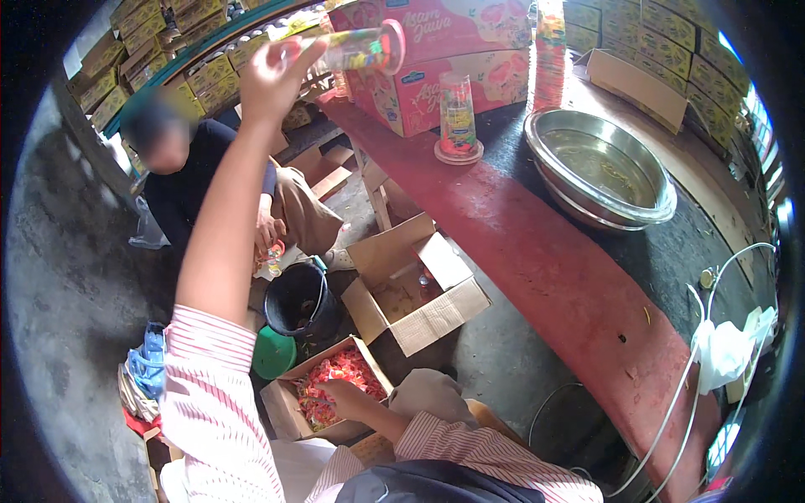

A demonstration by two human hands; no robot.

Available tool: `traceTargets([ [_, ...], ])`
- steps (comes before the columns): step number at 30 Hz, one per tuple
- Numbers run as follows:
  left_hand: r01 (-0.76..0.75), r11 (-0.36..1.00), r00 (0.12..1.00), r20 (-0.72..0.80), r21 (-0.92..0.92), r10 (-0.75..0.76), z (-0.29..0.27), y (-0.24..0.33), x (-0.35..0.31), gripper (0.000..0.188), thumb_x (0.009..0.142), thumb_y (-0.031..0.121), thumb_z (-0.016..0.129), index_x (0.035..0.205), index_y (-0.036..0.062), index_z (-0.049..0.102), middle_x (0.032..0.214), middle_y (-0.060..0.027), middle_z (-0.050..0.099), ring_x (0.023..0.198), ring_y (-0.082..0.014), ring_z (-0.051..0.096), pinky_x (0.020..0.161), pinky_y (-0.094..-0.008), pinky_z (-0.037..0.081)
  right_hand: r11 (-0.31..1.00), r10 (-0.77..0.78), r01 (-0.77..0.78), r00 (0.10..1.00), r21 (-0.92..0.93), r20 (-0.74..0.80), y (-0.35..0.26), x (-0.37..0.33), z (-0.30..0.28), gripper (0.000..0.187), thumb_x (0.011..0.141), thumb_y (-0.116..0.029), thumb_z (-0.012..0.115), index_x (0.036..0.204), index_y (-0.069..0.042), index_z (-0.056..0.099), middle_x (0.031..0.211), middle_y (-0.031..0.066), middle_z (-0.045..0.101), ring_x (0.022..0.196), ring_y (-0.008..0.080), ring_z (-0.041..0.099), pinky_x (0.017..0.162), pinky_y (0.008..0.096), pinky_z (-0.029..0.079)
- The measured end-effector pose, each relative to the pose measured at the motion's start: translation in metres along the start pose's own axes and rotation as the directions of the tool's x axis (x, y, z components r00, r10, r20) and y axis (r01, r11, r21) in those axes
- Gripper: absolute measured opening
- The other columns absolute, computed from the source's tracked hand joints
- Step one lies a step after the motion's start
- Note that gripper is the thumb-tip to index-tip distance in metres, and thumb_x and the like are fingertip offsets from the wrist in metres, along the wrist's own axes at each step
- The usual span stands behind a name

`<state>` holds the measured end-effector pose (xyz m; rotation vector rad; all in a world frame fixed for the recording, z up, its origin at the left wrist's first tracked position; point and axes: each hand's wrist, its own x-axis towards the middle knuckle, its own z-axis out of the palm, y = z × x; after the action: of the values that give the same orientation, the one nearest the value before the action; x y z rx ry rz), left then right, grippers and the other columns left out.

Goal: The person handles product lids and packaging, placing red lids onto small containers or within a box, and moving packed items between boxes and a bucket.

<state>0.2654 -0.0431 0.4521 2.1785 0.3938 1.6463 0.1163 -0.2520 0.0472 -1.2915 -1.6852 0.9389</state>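
Note:
My left hand (281,71) is raised high at the upper left. Its fingers are closed around a clear plastic cup (356,50), tipped on its side, with coloured print and a pink rim facing right. Low in the middle, my right hand (344,398) dips into an open cardboard box (285,409) full of small red pieces (348,367), which look like wrapped sweets. The fingers look bent together among the pieces; anything in them is hidden. Similar printed cups (457,121) stand rim down on the table's far part.
A red-and-black table (537,230) curves along the right, with a metal basin (599,168), pink cartons (461,84) and a tall cup stack (549,54). A seated person (201,168) handles a cup opposite. A dark bucket (302,302) and open carton (411,289) stand on the floor.

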Motion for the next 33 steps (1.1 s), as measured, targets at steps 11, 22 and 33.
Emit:
traceTargets([
  [11,-0.102,0.982,0.911,0.411,0.161,0.027,0.082,0.053,0.086,0.03,0.072,0.026,0.072,0.088,0.0017,0.065,0.081,-0.0033,0.065,0.072,-0.0103,0.057,0.067,-0.0267,0.044,0.999,0.032,-0.033,0.998,0.007,0.06,-0.016,0.004,-0.014,0.056,0.067,0.003,0.06,0.121,-0.008,0.047,0.105,0.0197,0.056,0.097,0.0344,0.055,0.08,0.0417,0.046],
  [22,-0.272,0.903,0.728,0.685,0.333,-0.033,0.139,0.071,0.054,0.037,0.066,0.033,0.072,0.083,0.0012,0.064,0.08,-0.0081,0.064,0.076,-0.0158,0.058,0.068,-0.0308,0.046,0.987,0.041,-0.044,0.999,0.157,0.02,-0.01,0.006,-0.012,0.055,0.065,0.002,0.065,0.117,-0.003,0.049,0.102,0.0192,0.057,0.095,0.0339,0.056,0.077,0.0413,0.047],
  [33,-0.335,0.852,0.697,0.714,0.403,-0.064,0.168,0.033,-0.002,0.062,0.06,0.04,0.074,0.105,0.0003,0.059,0.102,-0.0165,0.062,0.094,-0.025,0.061,0.084,-0.0329,0.048,0.992,-0.043,0.055,0.993,0.112,-0.113,-0.011,0.002,-0.004,0.054,0.066,0.001,0.066,0.117,-0.003,0.049,0.098,0.0192,0.058,0.091,0.0343,0.057,0.077,0.0417,0.046],
])
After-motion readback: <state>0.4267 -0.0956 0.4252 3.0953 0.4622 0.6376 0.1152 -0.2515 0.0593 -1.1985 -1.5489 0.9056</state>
